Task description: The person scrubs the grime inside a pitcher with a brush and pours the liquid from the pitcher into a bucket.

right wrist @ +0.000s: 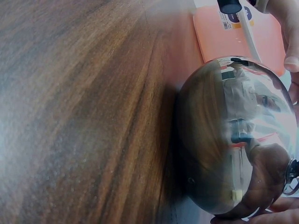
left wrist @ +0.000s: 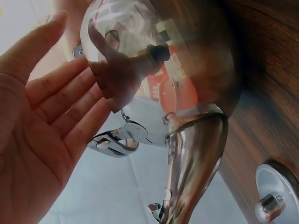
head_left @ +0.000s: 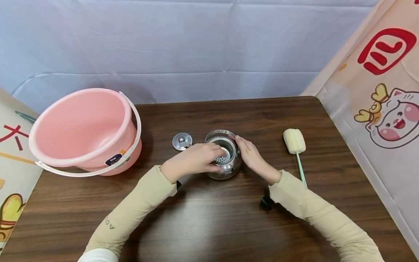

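Note:
A shiny steel teapot (head_left: 226, 171) stands on the table with its top open. Inside its mouth sits a perforated strainer (head_left: 223, 158). My left hand (head_left: 199, 158) reaches over from the left, fingers above the opening and thumb near the front rim. In the left wrist view, its palm (left wrist: 44, 140) is bare, with straight fingers and the thumb spread away. My right hand (head_left: 250, 154) lies against the teapot's right side with extended fingers. The spout (left wrist: 196, 163) shows in the left wrist view. Left of the teapot lies its round lid (head_left: 182, 140), knob up.
At the left of the wooden table (head_left: 203, 218) is a large pink bucket (head_left: 82, 127) with a white handle. A sponge brush (head_left: 294, 141) with a green stem lies at the right, partly behind my right sleeve. A pale cloth (head_left: 180, 47) hangs behind the table.

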Demonstrator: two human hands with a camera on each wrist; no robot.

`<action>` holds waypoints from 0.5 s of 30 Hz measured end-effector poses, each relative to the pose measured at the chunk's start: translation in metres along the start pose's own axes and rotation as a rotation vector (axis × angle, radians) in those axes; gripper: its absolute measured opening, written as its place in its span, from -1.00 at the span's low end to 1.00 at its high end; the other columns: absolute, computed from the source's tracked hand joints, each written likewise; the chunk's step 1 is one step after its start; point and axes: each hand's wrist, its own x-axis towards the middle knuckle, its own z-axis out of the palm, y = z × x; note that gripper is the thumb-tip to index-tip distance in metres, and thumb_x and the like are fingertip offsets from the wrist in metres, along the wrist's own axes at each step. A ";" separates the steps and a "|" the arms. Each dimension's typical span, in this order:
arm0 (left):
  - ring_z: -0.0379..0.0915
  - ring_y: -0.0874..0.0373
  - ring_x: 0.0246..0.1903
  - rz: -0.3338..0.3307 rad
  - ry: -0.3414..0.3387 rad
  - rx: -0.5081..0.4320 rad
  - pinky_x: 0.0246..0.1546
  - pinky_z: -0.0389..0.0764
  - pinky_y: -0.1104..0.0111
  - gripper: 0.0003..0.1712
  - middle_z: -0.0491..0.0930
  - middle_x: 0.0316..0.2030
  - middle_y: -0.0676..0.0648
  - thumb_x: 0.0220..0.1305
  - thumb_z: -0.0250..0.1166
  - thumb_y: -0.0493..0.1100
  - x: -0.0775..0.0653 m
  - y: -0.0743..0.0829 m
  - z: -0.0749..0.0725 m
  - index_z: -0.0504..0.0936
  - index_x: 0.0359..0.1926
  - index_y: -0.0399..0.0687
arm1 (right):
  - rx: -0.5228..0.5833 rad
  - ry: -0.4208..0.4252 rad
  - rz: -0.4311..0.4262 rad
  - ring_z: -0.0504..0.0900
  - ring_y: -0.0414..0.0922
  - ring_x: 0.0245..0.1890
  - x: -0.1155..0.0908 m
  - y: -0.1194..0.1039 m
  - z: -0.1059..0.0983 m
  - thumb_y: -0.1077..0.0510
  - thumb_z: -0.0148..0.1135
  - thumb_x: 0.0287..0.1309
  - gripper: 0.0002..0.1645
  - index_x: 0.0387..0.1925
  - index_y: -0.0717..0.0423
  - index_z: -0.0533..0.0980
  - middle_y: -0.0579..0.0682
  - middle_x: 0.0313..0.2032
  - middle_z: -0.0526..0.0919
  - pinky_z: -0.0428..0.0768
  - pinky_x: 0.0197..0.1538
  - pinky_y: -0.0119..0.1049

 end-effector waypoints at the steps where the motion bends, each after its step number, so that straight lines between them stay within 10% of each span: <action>1: 0.44 0.21 -0.32 -0.001 -0.007 -0.001 -0.24 0.47 0.34 -0.69 0.53 -0.34 0.01 0.04 0.35 -0.06 0.001 0.001 0.000 0.55 -0.23 -0.13 | -0.003 0.002 0.004 0.20 0.01 0.30 0.000 0.000 0.000 0.01 -0.44 0.43 -0.40 0.20 0.29 0.34 0.18 0.22 0.34 0.11 0.29 -0.16; 15: 0.46 0.19 -0.44 -0.029 -0.076 0.063 -0.37 0.48 0.31 -0.81 0.50 -0.49 0.04 0.12 0.28 -0.03 0.004 0.005 0.004 0.55 -0.43 -0.04 | -0.002 0.011 0.009 0.20 0.01 0.30 0.000 0.000 0.001 0.00 -0.43 0.43 -0.41 0.20 0.28 0.34 0.18 0.23 0.33 0.12 0.29 -0.15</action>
